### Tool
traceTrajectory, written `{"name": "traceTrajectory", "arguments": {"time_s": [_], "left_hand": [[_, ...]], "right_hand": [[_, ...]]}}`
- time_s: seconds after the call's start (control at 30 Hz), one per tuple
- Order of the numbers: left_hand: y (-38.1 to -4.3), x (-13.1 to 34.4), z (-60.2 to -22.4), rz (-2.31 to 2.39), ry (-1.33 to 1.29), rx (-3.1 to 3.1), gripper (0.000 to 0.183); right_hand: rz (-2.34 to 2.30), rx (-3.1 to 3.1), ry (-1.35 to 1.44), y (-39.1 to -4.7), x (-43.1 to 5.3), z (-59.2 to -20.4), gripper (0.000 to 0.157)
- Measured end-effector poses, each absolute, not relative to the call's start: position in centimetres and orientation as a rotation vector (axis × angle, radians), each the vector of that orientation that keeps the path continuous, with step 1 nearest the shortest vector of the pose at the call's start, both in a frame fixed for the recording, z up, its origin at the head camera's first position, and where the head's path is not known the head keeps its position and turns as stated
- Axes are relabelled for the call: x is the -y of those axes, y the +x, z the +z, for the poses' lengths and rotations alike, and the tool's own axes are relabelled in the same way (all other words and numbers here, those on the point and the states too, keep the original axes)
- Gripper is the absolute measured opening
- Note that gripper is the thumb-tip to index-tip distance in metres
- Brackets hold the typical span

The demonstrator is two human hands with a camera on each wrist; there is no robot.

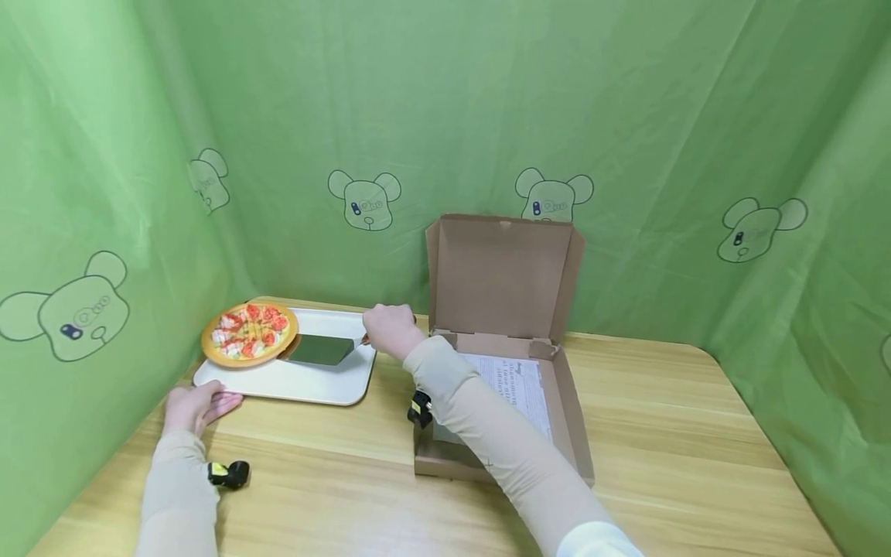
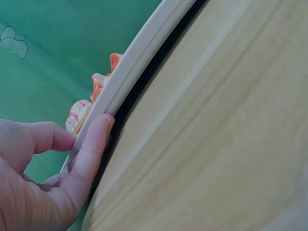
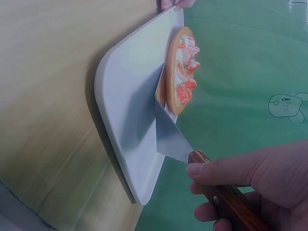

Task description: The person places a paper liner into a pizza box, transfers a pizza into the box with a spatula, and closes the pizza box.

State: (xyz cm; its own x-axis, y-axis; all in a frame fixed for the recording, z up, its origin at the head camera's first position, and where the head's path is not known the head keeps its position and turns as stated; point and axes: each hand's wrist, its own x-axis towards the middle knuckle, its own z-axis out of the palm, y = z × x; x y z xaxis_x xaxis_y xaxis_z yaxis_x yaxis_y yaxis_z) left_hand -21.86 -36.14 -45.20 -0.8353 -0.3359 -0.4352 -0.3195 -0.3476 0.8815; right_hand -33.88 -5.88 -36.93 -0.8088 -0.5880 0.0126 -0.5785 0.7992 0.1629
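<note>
Left hand [image 1: 195,406] is pinching the tray [image 1: 299,383] by its rim [image 2: 122,74]; right hand [image 1: 392,330], fingers [image 3: 206,211] curled, is gripping the spatula [image 1: 320,350] by its handle [image 3: 235,206].

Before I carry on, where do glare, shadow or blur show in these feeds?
Head view: pale glare on the near tabletop, clear of the tray; right wrist view: a soft grey shadow on the tray beside the spatula; left wrist view: a dark band under the tray's edge, wood grain looking blurry.
</note>
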Motion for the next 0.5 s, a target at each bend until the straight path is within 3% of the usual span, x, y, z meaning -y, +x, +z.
{"name": "traceTrajectory", "arguments": {"time_s": [0.5], "left_hand": [[-21.93,36.44,-45.79,-2.384,0.884,1.843,0.004]], "right_hand": [[-0.209,2.931,0.958,-33.85,5.81,-37.09,0.019]]}}
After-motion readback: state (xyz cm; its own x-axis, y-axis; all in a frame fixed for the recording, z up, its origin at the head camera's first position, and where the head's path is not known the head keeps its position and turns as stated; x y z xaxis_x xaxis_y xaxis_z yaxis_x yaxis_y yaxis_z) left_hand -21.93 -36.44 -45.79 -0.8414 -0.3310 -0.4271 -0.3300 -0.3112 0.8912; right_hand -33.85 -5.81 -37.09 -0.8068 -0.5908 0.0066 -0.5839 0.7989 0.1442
